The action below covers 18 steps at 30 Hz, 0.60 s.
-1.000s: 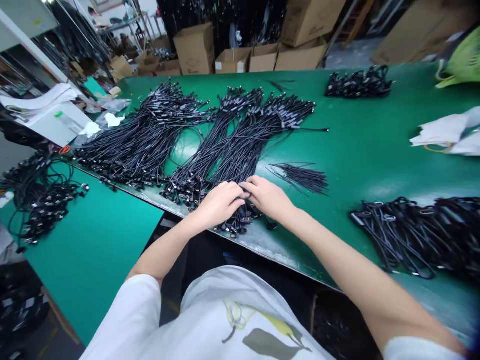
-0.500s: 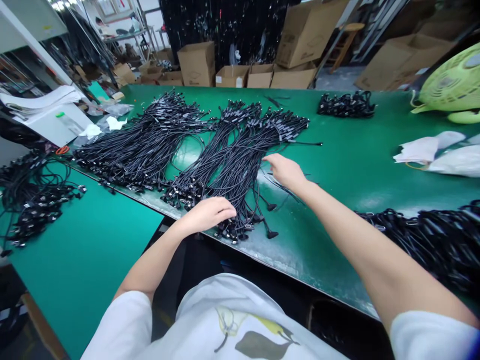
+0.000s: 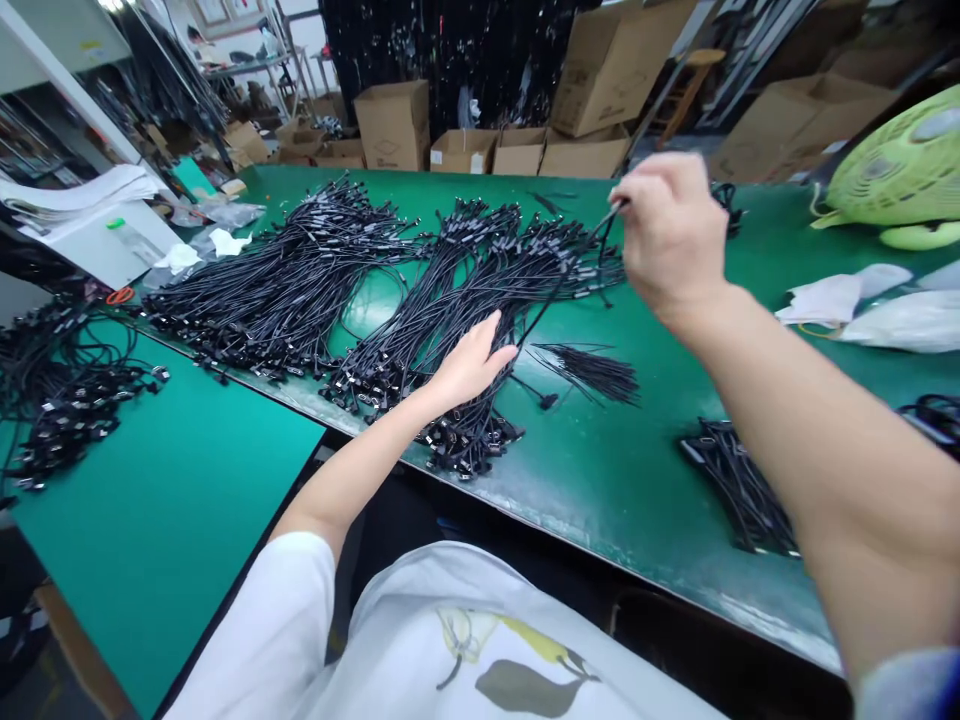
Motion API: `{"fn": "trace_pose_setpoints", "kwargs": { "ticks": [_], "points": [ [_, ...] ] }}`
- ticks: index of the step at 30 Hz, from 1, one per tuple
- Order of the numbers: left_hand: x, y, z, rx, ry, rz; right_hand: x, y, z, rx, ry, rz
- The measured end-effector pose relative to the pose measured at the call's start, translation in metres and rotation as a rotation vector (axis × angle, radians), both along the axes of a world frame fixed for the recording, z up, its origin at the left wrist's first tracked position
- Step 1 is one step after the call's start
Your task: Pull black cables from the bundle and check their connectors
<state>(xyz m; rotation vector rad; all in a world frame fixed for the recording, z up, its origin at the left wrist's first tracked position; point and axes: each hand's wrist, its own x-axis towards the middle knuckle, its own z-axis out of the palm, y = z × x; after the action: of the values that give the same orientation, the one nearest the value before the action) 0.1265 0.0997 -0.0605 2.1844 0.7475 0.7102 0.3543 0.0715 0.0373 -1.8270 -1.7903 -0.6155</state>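
A black cable (image 3: pixel 551 300) hangs slanting from my right hand (image 3: pixel 671 235), which is raised above the table with its fingertips pinched round the cable's upper part. The cable's lower stretch runs down toward my left hand (image 3: pixel 472 365). That hand rests over the right-hand bundle of black cables (image 3: pixel 480 290), fingers stretched and thumb apart. Whether its palm presses on the cables is hidden. Plugs of this bundle (image 3: pixel 469 450) lie near the table's front edge. To the right lies a small pile of thin black strips, like cable ties (image 3: pixel 600 372).
A larger cable heap (image 3: pixel 262 270) spreads over the green table (image 3: pixel 420 500) at left, with more cables (image 3: pixel 67 400) on the side table. Coiled cable bundles (image 3: pixel 739 485) lie at right, near white bags (image 3: pixel 885 310) and a green fan (image 3: pixel 900 165). Cardboard boxes (image 3: pixel 394 125) stand behind.
My right hand has risen up and to the right, lifting a cable from the bundle. My left hand has moved forward and right over the cables, uncovering some plugs.
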Motion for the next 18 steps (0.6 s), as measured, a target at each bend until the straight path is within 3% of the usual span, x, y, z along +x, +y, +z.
{"fn": "trace_pose_setpoints", "kwargs": {
  "ticks": [3, 5, 7, 10, 13, 16, 18],
  "points": [
    [0.027, 0.011, 0.011, 0.020, -0.105, -0.086, -0.014, -0.016, 0.044, 0.005, -0.149, 0.026],
    [0.026, 0.021, 0.023, 0.021, -0.180, -0.104, -0.010, -0.025, 0.064, -0.081, -0.252, -0.026],
    [0.013, 0.034, 0.039, 0.028, -0.297, -0.014, 0.004, -0.034, 0.074, -0.125, -0.325, -0.124],
    [-0.003, 0.047, 0.067, 0.016, -0.524, 0.118, 0.028, -0.043, 0.067, -0.155, -0.319, -0.249],
    [0.006, 0.042, 0.086, -0.136, -0.574, -0.016, 0.035, -0.048, 0.045, -0.152, -0.110, -0.292],
    [0.026, 0.036, 0.085, -0.239, -0.478, -0.164, 0.024, -0.060, 0.033, -0.072, 0.057, -0.254],
    [0.029, 0.041, 0.075, -0.189, -0.406, -0.138, 0.020, -0.074, 0.035, -0.028, 0.046, -0.282]
  ]
}}
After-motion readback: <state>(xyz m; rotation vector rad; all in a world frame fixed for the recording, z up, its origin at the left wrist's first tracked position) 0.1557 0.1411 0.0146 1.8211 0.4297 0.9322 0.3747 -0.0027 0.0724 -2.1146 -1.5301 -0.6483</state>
